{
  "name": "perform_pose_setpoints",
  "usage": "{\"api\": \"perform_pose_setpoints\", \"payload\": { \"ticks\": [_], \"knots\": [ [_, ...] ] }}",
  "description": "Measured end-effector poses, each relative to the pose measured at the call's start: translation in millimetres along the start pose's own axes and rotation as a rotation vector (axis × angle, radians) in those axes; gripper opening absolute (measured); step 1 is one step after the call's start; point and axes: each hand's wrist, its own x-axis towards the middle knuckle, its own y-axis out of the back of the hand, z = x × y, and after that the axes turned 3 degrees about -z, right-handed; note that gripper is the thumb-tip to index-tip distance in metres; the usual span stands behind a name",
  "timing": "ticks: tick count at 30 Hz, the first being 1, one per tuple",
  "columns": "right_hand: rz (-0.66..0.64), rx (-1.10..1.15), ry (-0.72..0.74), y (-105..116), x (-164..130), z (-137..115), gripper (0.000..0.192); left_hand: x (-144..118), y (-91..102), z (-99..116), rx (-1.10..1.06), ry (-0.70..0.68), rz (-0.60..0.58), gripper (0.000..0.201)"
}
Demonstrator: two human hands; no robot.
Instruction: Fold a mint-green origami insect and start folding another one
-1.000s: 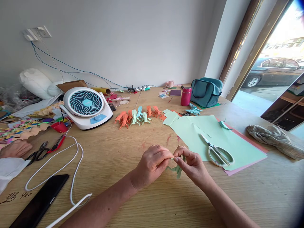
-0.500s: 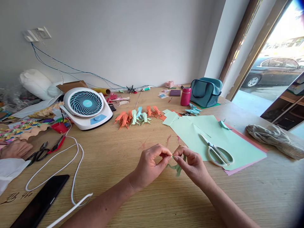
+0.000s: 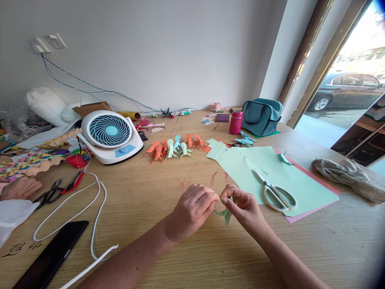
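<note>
A light green folded paper figure [image 3: 227,216] hangs below my fingers, above the wooden table. My right hand [image 3: 245,206] pinches a thin part of it between thumb and forefinger. Fingertip to fingertip with it, my left hand [image 3: 192,208] is closed in a pinch on the same small green tip; its curled fingers hide most of that grip. Beyond my hands stand several folded paper figures in orange, green and blue [image 3: 170,148]. Scissors with white handles [image 3: 279,197] lie on light green paper sheets [image 3: 251,160] to the right of my right hand.
At left are a white fan [image 3: 123,150], a white cable [image 3: 100,184], a black phone [image 3: 57,253], pliers [image 3: 49,194] and another person's hand [image 3: 22,188]. A pink bottle [image 3: 236,122] and a teal bag [image 3: 261,116] stand at the back right, with a crumpled cloth [image 3: 345,178] nearer.
My left hand has rolled over, its fingers curling inward so its back now faces up. The right hand keeps its pinch, and the paper figure has barely moved.
</note>
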Motion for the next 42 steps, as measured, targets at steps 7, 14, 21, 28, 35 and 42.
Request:
{"api": "perform_pose_setpoints", "payload": {
  "ticks": [7,14,21,28,35,42],
  "knots": [
    [-0.009,0.035,-0.010,-0.6,-0.6,0.2,0.017,-0.3,-4.3,-1.7,-0.133,0.051,0.057,0.017],
    [0.008,0.053,0.010,-0.8,1.0,1.1,0.014,0.9,-3.4,-2.7,-0.220,0.059,0.052,0.019],
    [0.007,0.046,0.015,-1.2,0.9,-0.1,0.018,1.6,-3.7,-1.7,-0.169,0.019,0.027,0.023],
    [-0.015,0.068,-0.021,-1.4,1.1,0.2,0.025,1.4,-3.6,-8.4,-0.234,-0.020,-0.075,0.020],
    [0.014,0.064,-0.028,-1.4,0.3,0.0,0.020,2.2,-8.0,-5.0,-0.342,0.123,0.053,0.016],
    [0.020,0.053,-0.028,-3.2,0.8,0.1,0.020,-1.7,-7.7,-7.4,-0.221,0.034,0.045,0.017]
  ]
}}
